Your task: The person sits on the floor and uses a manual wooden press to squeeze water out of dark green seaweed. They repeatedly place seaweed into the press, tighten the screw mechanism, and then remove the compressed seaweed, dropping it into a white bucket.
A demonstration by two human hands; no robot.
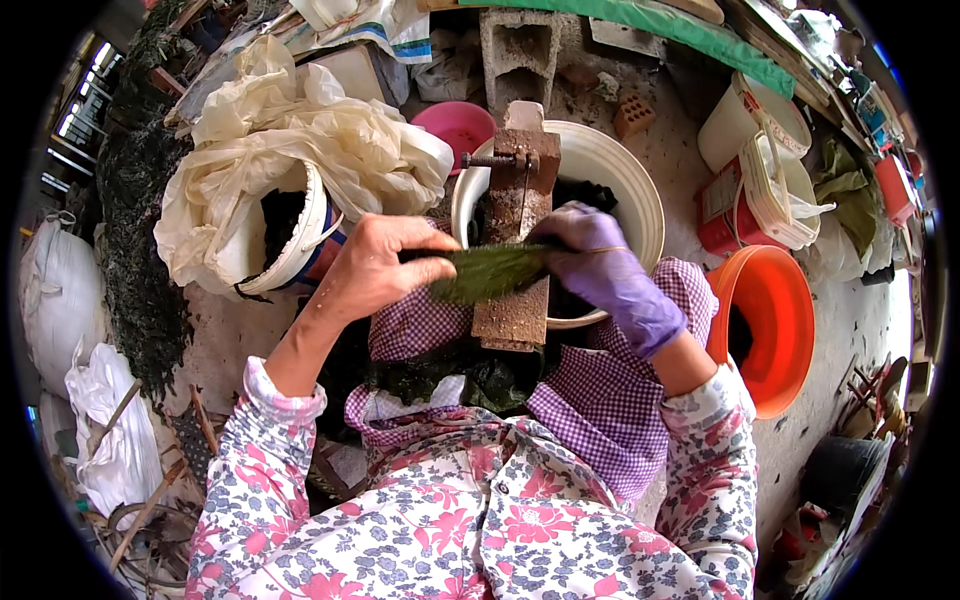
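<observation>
My bare left hand [386, 259] pinches one end of a dark green, blurred piece of seaweed [487, 271] between thumb and fingers. At its other end, my right hand [600, 259] grips it in a purple glove with a rubber band around it. The piece is stretched just above a worn wooden board [510, 319], which lies across a large white bucket [641, 180]. A bolt [487, 160] and a thin upright metal piece [525, 191] are fixed to the board's far part. Dark material [574, 199] lies inside the bucket. More wet green seaweed [465, 371] rests in my lap.
A white bucket [259, 281] draped with cream plastic sheeting [300, 135] stands left, holding dark strips. On the right is an orange bucket [795, 330]. Beyond are a pink basin [457, 124], a concrete block [517, 52] and a brick [634, 116]. Dark seaweed [142, 247] is heaped at left.
</observation>
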